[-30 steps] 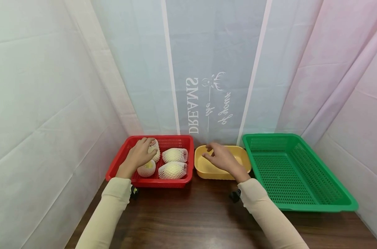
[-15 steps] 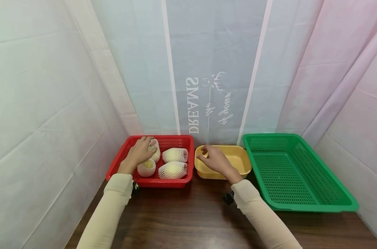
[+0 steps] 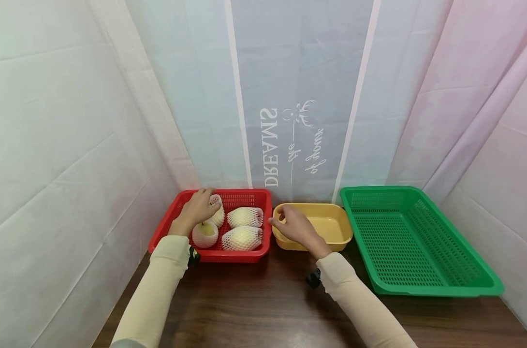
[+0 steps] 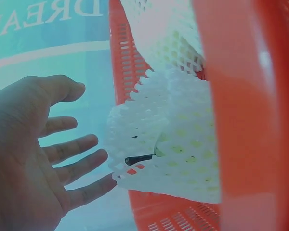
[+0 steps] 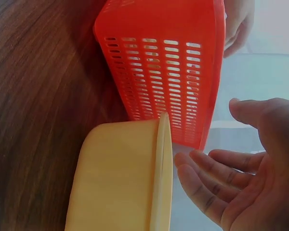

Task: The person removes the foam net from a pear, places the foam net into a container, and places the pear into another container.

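Observation:
Over the red basket (image 3: 264,246) my left hand (image 3: 198,209) hovers with fingers spread, holding nothing. Below and beside it are two pale fruits, apparently pears, in white foam nets; the front pear (image 3: 205,234) shows a dark stem, and the back pear (image 3: 217,212) is partly hidden by the hand. In the left wrist view, a stemmed pear (image 4: 188,149) lies just past the fingertips. Two more netted fruits, a rear one (image 3: 244,217) and a front one (image 3: 241,238), lie on their sides at the basket's right. My right hand (image 3: 296,226), fingers loosely bent, hovers above the yellow tub (image 3: 333,227) and holds nothing.
A large green basket (image 3: 402,246) stands right of the yellow tub. All three containers rest on a dark wooden table (image 3: 255,299). Pale cloth hangs behind them and along both sides. The red basket's right wall (image 5: 159,72) stands close to the tub.
My right hand has moved left across the yellow tub toward the red basket. My left hand has shifted slightly right and away from me, showing more of the front pear. The fruits stay put.

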Motion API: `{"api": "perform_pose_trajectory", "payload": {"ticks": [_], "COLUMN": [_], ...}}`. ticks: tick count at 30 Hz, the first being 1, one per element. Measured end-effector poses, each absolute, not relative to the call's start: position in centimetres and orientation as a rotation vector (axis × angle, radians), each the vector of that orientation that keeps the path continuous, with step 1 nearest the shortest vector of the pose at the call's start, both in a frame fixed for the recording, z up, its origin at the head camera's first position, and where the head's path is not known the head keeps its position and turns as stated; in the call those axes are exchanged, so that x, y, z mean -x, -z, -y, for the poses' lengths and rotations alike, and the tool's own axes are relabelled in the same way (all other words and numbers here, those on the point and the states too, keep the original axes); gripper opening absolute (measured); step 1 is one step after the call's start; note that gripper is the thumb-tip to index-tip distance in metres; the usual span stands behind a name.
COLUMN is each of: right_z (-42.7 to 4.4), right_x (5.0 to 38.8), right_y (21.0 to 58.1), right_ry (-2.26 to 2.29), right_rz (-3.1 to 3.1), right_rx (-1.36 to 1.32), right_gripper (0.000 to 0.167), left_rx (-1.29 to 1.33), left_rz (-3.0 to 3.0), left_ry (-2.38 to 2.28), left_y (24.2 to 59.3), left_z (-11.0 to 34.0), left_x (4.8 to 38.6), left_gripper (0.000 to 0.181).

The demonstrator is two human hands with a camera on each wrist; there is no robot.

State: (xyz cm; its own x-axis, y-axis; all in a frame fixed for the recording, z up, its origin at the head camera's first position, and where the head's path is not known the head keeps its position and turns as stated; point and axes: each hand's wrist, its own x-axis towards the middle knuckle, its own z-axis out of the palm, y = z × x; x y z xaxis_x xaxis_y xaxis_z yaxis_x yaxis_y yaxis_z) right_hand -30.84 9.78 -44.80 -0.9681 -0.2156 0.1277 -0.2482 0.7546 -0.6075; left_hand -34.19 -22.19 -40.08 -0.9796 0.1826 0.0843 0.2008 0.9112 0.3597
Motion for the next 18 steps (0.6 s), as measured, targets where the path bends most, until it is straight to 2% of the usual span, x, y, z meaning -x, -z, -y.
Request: {"api": "perform_pose_trajectory", "payload": {"ticks": [18], "right_z": [-8.3], "right_x": [31.0], "right_y": [45.5], "right_ry": [-1.029], "right_rz": [2.901], "right_rx": [-0.316], "right_gripper": [0.053], "left_rx": [0.249], "left_rz": [3.032], "left_ry": [0.674], "left_y": [40.4], "left_z": [22.3], "left_x": [35.4], "left_gripper": [0.061]}}
